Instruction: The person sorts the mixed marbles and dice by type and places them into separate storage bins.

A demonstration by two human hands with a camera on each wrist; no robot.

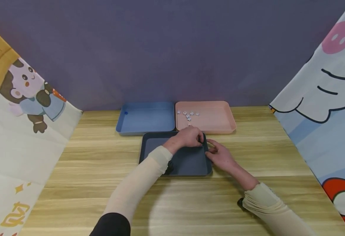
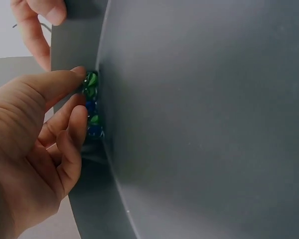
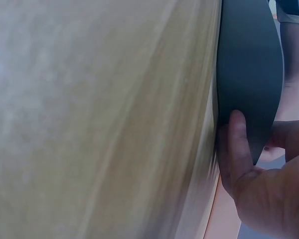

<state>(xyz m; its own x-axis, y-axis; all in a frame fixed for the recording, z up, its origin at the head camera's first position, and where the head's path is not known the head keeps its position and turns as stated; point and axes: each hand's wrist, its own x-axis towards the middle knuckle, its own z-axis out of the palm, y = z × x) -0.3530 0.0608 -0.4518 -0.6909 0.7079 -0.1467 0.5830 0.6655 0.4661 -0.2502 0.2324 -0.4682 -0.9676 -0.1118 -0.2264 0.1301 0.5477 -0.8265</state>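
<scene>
Marbles (image 2: 91,82), green and blue, are lying in a dark tray (image 1: 190,165) just below frame centre, half-curled left hand (image 1: 189,136) touching them, hold unclear from here, right hand (image 1: 222,158) pinching the tray's wall.

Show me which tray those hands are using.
The dark tray in front: the left hand reaches inside, the right hand touches its outer wall. The blue tray and pink tray sit behind.

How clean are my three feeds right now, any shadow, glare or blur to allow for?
Head: fairly even light, a soft shadow beside the left sleeve on the wooden table, dice too small to read; left wrist: dim across the dark tray, small highlights on the beads; right wrist: table grain smeared, hazy toward the left edge.
</scene>
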